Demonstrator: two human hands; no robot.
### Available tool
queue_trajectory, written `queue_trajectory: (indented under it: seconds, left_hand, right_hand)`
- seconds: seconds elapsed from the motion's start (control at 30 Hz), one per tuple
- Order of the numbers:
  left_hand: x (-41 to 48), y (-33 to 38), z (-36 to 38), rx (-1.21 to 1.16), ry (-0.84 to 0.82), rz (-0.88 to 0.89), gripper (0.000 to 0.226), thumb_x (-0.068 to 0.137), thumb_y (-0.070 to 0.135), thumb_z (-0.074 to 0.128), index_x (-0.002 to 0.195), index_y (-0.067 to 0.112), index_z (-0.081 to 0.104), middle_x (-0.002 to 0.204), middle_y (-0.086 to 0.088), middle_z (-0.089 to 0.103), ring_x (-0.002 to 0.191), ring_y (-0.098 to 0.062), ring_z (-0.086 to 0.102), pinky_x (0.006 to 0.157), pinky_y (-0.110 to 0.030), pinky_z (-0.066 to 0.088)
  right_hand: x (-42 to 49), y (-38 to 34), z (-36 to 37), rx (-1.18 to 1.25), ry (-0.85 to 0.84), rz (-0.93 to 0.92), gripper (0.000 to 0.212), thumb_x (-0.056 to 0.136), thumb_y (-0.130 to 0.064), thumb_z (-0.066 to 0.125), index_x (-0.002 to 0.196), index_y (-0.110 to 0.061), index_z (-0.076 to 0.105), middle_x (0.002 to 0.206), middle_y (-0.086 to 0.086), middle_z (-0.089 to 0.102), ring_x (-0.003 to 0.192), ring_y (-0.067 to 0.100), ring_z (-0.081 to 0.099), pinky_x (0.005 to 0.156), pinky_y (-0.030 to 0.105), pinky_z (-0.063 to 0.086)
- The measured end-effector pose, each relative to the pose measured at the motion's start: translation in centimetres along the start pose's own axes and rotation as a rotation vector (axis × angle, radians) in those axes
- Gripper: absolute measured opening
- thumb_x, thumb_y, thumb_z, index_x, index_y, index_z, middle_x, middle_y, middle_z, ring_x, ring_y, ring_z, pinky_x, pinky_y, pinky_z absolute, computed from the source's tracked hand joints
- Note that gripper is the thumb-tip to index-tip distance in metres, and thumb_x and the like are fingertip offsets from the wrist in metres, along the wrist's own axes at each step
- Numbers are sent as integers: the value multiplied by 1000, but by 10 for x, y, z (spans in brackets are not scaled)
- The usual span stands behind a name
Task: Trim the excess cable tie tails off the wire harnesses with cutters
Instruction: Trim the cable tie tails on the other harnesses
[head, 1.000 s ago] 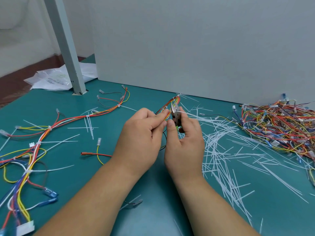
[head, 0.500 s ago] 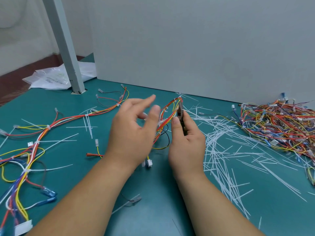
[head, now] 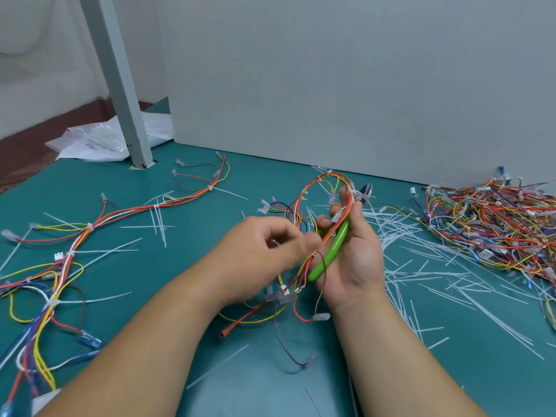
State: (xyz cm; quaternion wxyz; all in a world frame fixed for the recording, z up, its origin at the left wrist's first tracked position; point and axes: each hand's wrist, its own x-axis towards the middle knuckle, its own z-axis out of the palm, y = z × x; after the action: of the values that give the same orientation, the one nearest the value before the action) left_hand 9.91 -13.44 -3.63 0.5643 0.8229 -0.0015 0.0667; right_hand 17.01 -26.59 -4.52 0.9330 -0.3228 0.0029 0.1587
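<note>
Above the teal table [head: 186, 224], seemingly between cuts, the right hand [head: 352, 263] curls its fingers round the cutters [head: 334, 245] and harness [head: 323, 180], the left hand [head: 264, 254] grip is too blurred to tell; next needs finding an uncut tail.

The left hand [head: 264, 251] is motion-blurred, its grip unclear; the harness pile [head: 496, 224] runs off the right edge

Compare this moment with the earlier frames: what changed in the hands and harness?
The right hand rolled palm-up, exposing the green cutters it grips; the held harness swung up into a loop. The left hand let go, then returned, blurred. The harness pile and cut tails stayed put.
</note>
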Motion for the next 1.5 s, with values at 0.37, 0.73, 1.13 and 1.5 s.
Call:
queue_trajectory:
  seconds: [0.37,0.73,1.13,1.5]
  left_hand:
    - [-9,6,1,503,66,141,13,77,46,60,74,34,62,82,20,65,93,1,54,103,-39,32]
    - [-12,14,10,-274,-75,213,6,85,18,69,84,12,72,79,3,73,72,-4,64,65,-13,47]
    - [-3,-4,15,-127,-155,54,36,81,48,71,113,32,71,110,8,75,110,-9,68,98,-30,52]
    - [-2,-1,10,-158,-155,-45,9,94,8,69,97,9,77,90,-10,77,79,-13,67,76,-28,54]
  right_hand:
    - [13,-4,-10,113,49,40,22,106,-39,49,100,-28,67,73,-9,52,65,10,45,68,32,38]
    - [7,-5,1,248,92,92,26,107,-33,52,90,-19,64,70,-6,53,58,12,46,43,26,53]
    - [12,-4,-6,64,113,74,19,106,-37,50,95,-25,61,72,-10,47,60,9,42,58,23,41]
    - [8,-2,-2,2,141,65,27,107,-40,50,88,-26,63,65,-10,51,55,8,45,51,21,40]
